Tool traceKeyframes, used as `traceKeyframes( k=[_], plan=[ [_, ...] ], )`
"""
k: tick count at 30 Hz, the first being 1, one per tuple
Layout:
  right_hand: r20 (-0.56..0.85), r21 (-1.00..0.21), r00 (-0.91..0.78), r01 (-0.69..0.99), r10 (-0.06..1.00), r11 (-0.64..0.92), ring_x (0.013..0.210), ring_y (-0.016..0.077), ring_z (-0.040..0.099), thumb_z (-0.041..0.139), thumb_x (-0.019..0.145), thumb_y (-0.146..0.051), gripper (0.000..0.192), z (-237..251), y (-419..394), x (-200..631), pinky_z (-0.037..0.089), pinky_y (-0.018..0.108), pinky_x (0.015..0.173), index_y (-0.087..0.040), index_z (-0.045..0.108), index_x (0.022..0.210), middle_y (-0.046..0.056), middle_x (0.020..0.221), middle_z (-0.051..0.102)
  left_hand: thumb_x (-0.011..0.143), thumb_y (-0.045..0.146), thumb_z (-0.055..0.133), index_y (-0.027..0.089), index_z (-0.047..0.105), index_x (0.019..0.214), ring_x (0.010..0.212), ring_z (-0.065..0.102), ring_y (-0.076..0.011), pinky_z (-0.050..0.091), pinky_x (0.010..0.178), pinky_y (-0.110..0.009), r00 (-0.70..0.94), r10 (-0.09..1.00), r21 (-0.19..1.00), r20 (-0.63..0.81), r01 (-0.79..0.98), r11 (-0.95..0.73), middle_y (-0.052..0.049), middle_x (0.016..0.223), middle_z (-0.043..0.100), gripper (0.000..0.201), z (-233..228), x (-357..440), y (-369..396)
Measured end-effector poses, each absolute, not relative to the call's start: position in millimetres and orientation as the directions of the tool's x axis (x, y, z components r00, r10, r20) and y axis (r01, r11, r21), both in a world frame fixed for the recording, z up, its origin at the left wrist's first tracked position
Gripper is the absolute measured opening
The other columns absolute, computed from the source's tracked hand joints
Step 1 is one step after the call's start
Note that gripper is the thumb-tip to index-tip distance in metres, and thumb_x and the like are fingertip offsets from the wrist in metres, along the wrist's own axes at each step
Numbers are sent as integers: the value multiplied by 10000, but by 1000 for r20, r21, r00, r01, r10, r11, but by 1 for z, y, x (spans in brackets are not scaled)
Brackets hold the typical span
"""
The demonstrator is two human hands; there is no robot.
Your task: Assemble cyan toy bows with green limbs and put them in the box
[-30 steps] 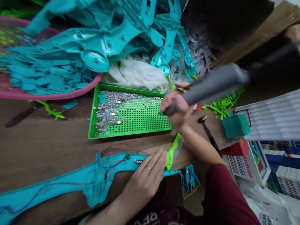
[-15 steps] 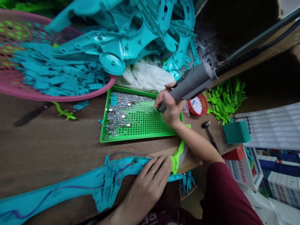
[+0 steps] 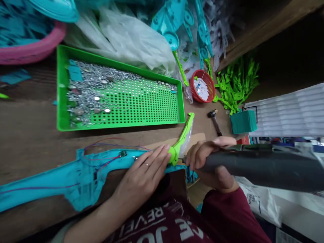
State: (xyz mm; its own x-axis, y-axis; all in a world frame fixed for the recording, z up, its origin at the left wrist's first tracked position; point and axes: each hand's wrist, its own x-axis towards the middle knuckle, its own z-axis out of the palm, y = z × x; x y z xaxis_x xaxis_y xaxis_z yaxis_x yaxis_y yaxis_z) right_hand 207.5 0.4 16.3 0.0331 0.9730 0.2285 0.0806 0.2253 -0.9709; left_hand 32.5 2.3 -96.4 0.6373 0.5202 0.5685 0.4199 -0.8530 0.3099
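A long teal plastic part (image 3: 76,175) with red and blue wires lies along the table's near edge. My left hand (image 3: 141,175) presses flat on its right end, fingertips touching a lime green piece (image 3: 181,141) fixed there. My right hand (image 3: 210,162) grips a dark grey powered screwdriver (image 3: 263,165), held level, its tip right at the green piece beside my left fingers.
A green perforated tray (image 3: 139,118) holding several screws sits behind the part. Behind it lie a clear plastic bag (image 3: 126,37), a pink basket (image 3: 32,50), teal parts (image 3: 177,20), a small red basket (image 3: 202,86), green pieces (image 3: 238,84), a hammer (image 3: 215,121) and a teal box (image 3: 244,122).
My right hand has carried the screwdriver from over the green tray down to the green piece at the near edge. The view has dropped and moved closer. My left hand has stayed on the teal part.
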Motion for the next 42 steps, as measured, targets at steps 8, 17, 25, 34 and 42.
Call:
traceKeyframes(
  k=[8, 17, 25, 34, 42],
  plan=[
    [477, -870, -55, 111, 877, 481, 401, 112, 472, 565, 947, -438, 300, -31, 1, 199, 454, 238, 425, -326, 434, 1192, -101, 561, 469, 990, 57, 422, 39, 588, 1310, 1286, 623, -299, 511, 1031, -419, 650, 516, 277, 557, 441, -854, -191, 1374, 655, 362, -99, 34, 0],
    [358, -931, -326, -57, 875, 360, 418, 122, 526, 649, 907, -454, 227, -29, 0, 215, 479, 255, 443, -284, 607, 1052, -62, 535, 546, 997, 92, 416, 48, 583, 1326, 1307, 607, -270, 515, 1054, -402, 663, 546, 243, 512, 498, -832, -183, 1397, 642, 372, -100, 39, -7],
    [410, -911, -184, -45, 893, 409, 344, 104, 428, 611, 853, -510, 324, -9, 57, 233, 447, 233, 396, -274, 593, 1074, -110, 494, 463, 985, 160, 517, 84, 603, 1315, 1376, 538, -282, 479, 1097, -432, 591, 606, 272, 533, 559, -784, -170, 1466, 589, 349, -79, 9, -25],
    [653, 71, -449, 838, 610, 541, 859, 229, 569, 630, 912, -130, 163, 23, 9, 168, 513, 370, 709, -258, 645, 1011, 53, 918, 617, 988, 161, 429, 171, 625, 1202, 1113, 662, -299, 555, 947, -470, 439, 788, 406, 432, 685, -605, -127, 1238, 688, 291, -71, -102, 6],
    [-253, 150, -836, 463, 487, 874, 904, 217, 569, 510, 1017, -189, 164, -13, 65, 126, 467, 314, 677, -153, 648, 937, 81, 930, 637, 847, 65, 435, 143, 647, 1171, 1182, 643, -312, 580, 947, -470, 533, 747, 447, 396, 599, -664, -160, 1277, 681, 395, -88, -80, 31]
  ],
)
